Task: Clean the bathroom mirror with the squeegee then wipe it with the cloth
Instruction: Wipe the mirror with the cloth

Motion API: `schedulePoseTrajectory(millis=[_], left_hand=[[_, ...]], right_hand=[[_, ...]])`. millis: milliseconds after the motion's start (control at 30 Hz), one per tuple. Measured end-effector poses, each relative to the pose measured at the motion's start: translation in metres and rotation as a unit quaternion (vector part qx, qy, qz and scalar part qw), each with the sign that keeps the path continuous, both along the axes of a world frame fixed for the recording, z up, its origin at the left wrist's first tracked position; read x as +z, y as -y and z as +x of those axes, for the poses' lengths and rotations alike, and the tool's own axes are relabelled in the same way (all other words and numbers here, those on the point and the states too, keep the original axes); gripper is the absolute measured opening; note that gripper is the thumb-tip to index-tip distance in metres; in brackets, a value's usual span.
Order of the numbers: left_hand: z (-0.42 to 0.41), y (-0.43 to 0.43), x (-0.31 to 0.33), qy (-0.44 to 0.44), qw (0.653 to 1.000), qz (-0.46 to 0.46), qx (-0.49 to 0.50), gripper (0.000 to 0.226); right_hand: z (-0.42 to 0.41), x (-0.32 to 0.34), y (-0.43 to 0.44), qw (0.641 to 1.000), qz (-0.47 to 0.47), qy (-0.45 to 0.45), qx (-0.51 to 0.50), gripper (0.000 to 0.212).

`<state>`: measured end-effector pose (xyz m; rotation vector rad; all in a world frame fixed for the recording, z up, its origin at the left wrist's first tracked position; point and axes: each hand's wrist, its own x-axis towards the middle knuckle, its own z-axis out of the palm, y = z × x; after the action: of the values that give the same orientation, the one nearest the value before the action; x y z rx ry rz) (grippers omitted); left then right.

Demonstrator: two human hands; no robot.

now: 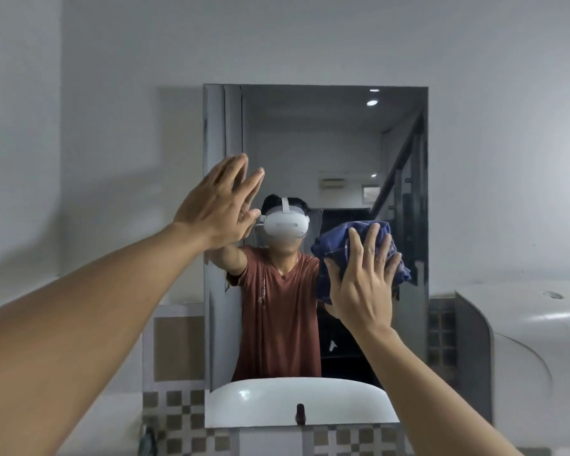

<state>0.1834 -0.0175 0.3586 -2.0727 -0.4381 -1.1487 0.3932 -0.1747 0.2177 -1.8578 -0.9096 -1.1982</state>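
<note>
- Cloth (334, 246), blue and bunched, is pressed against the mirror (310, 143) by the right hand (364, 284), whose fingers are spread straight, not curled.
- Left hand (216, 205), flat and empty with straight fingers, meets the mirror's left edge.

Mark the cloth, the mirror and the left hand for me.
cloth (332, 247): head view, bunched blue folds, left side.
mirror (310, 143): head view, bare upper glass.
left hand (218, 205): head view, back of the hand.

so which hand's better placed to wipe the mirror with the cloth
Right. The right hand presses the blue cloth against the mirror with straight fingers; the left hand holds nothing, open at the mirror's left edge.
</note>
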Motion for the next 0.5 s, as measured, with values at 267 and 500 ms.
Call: schedulePoseTrajectory(millis=[267, 500], left_hand=[[-0.011, 0.004, 0.015, 0.016, 1.0, -0.009, -0.018, 0.064], [-0.013, 0.004, 0.019, 0.002, 1.0, -0.025, -0.011, 0.067]], right_hand=[[-0.074, 0.015, -0.064, 0.984, -0.087, 0.147, 0.055, 0.065], [-0.106, -0.011, -0.102, 0.94, -0.176, 0.271, 0.111, 0.058]])
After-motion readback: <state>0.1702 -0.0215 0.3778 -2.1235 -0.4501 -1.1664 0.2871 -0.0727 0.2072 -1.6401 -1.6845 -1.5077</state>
